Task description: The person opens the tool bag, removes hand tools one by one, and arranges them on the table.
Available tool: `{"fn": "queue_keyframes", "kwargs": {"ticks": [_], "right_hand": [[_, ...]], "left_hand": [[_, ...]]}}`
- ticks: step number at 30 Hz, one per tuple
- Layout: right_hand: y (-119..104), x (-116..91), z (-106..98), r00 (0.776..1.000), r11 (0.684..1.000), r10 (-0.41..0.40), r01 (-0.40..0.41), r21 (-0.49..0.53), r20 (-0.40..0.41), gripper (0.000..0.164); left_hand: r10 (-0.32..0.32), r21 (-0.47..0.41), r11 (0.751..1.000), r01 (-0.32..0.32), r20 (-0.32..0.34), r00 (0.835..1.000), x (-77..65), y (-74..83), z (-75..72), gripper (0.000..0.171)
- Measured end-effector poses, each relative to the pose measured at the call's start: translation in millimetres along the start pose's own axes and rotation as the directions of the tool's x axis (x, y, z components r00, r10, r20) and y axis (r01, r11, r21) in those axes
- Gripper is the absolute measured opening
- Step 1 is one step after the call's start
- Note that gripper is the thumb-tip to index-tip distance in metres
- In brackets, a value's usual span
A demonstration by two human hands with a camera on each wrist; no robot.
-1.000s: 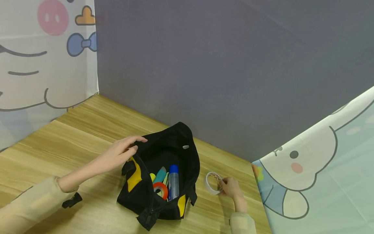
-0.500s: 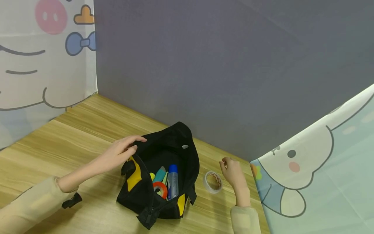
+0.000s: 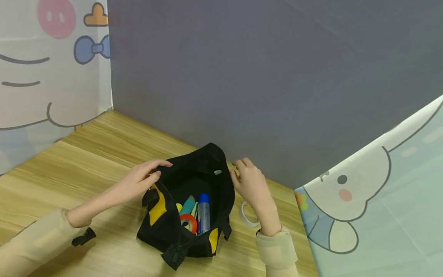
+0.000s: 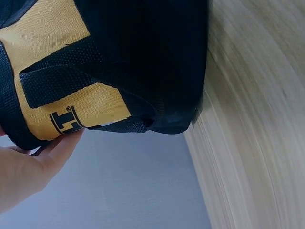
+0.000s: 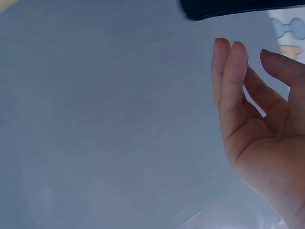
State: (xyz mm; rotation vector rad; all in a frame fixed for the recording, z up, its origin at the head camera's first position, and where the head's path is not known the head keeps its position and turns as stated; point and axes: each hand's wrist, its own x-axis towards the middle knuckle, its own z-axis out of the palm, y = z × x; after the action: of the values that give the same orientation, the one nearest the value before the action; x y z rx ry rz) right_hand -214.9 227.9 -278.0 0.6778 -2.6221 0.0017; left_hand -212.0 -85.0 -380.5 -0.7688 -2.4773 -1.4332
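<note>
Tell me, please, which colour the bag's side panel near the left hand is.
The side panel is yellow with black print, best seen in the left wrist view.

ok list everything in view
bag: 1, black and yellow, on table
tube: 1, clear with blue cap, in bag
red tape: 1, red, in bag
other items: 3+, teal, yellow, green, in bag
white tape: 1, white, right of bag
buckle: 1, black, left of bag
table: 1, tan, under bag
wall: 1, grey, behind bag
cartoon sheets: 2, pale, at sides
sleeves: 2, cream, foreground
left hand: 1, on bag's left rim
right hand: 1, near right rim
</note>
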Motion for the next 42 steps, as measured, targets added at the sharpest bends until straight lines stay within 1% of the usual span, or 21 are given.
{"fn": "queue_keyframes", "kwargs": {"ticks": [4,7,10,13,17,21,24,27,30,32,35,40,42], "right_hand": [[-19,5,0,0.995,0.995,-0.099,0.099,-0.014,0.002,0.023],[-31,7,2,0.988,0.988,-0.153,0.154,-0.014,0.029,0.023],[-42,8,7,0.978,0.984,-0.178,0.179,0.001,0.109,0.025],[-50,9,14,0.956,0.984,-0.176,0.175,0.026,0.234,0.029],[-59,6,28,0.907,0.988,-0.155,0.148,0.05,0.392,0.032],[-65,2,41,0.865,0.992,-0.12,0.119,0.033,0.488,0.032],[-69,2,50,0.829,0.997,-0.06,0.078,-0.01,0.556,0.036],[-73,4,56,0.771,0.998,0.032,0.004,-0.055,0.636,0.041],[-74,5,62,0.702,0.992,0.126,-0.091,-0.088,0.701,0.047],[-74,6,66,0.667,0.984,0.172,-0.145,-0.101,0.725,0.05],[-73,6,73,0.629,0.972,0.22,-0.202,-0.117,0.746,0.053],[-69,5,85,0.58,0.954,0.279,-0.262,-0.148,0.765,0.06],[-67,4,89,0.573,0.948,0.291,-0.278,-0.152,0.766,0.065]], "left_hand": [[-0.001,-0.008,1.0,0.001,0.004,1.0,0.1,1.0,-0.5,0.033],[-0.001,-0.007,1.0,0.001,0.005,1.0,0.7,1.4,-0.6,0.033],[-0.001,-0.004,1.0,0.001,0.003,1.0,1.0,1.3,-0.3,0.033],[0.001,-0.005,1.0,-0.001,0.004,1.0,0.8,1.0,0.5,0.033],[0.003,-0.013,1.0,-0.003,0.011,1.0,0.0,1.3,1.3,0.033],[-0.001,-0.02,1.0,0.002,0.018,1.0,-0.3,2.5,1.7,0.033],[-0.003,-0.024,1.0,0.003,0.019,1.0,-0.2,3.7,1.4,0.033],[-0.01,-0.029,1.0,0.011,0.023,1.0,0.1,4.6,0.9,0.033],[-0.019,-0.027,0.999,0.02,0.03,0.999,0.5,4.4,1.0,0.033],[-0.021,-0.027,0.999,0.021,0.033,0.999,0.7,4.1,1.2,0.033],[-0.013,-0.029,0.999,0.014,0.026,1.0,0.9,4.0,1.1,0.033],[-0.018,-0.032,0.999,0.019,0.024,1.0,1.1,2.9,0.1,0.033],[-0.012,-0.029,0.999,0.012,0.018,1.0,0.9,1.7,-0.4,0.033]]}}
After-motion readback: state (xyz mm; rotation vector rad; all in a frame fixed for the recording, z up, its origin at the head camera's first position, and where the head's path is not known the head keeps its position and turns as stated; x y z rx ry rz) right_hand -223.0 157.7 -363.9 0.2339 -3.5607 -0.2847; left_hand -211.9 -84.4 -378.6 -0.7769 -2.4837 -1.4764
